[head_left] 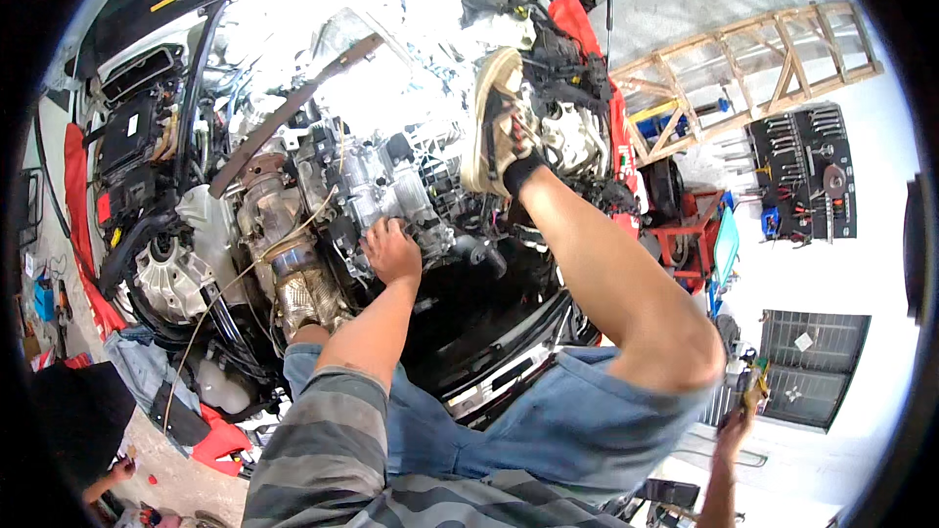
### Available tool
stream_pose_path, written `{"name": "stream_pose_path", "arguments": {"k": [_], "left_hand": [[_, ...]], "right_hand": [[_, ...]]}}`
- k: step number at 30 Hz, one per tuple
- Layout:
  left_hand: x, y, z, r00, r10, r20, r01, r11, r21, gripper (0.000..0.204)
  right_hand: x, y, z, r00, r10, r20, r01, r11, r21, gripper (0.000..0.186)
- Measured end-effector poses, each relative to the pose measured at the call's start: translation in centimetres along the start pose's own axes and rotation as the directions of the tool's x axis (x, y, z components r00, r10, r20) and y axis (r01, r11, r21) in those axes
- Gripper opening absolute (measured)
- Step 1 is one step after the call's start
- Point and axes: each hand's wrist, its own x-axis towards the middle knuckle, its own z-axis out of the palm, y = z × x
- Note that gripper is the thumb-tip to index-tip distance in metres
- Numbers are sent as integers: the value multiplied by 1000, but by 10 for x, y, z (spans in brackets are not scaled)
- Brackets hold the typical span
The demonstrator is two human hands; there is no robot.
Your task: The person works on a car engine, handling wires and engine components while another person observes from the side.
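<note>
work looked midway: the left hand [391, 249] had fingers curled on the exposed grey metal engine [367, 186]; the right hand [736, 427] gripped a small tool [754, 378], much of the engine yet open.

The one camera sat on the person's head and looked down, close over a car engine [362, 186] in an open engine bay. Its wide round lens bent the edges, so the garage wall and tool board [804, 174] curved at the right.
</note>
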Motion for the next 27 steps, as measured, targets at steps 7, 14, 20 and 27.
{"name": "stream_pose_path", "arguments": {"k": [7, 14, 20, 27], "left_hand": [[1, 1, 6, 1000, -5, 7, 5, 1000, -6, 21], [1, 12, 2, 1000, -25, 1, 25, 999, -29, 23], [0, 1, 1, 999, -39, 1, 39, 999, -19, 13], [4, 7, -10, 984, -80, 160, 83, 996, -15, 17]], "right_hand": [[-45, 22, 69, 952, 218, 213, -192, 972, -135, 20], [65, -121, 294, 876, -234, 421, 294, 952, -81, 14], [103, -261, 529, 675, -200, 710, 122, 980, 160, 13], [106, -331, 712, 491, -332, 805, 203, 943, 264, 10]]}}
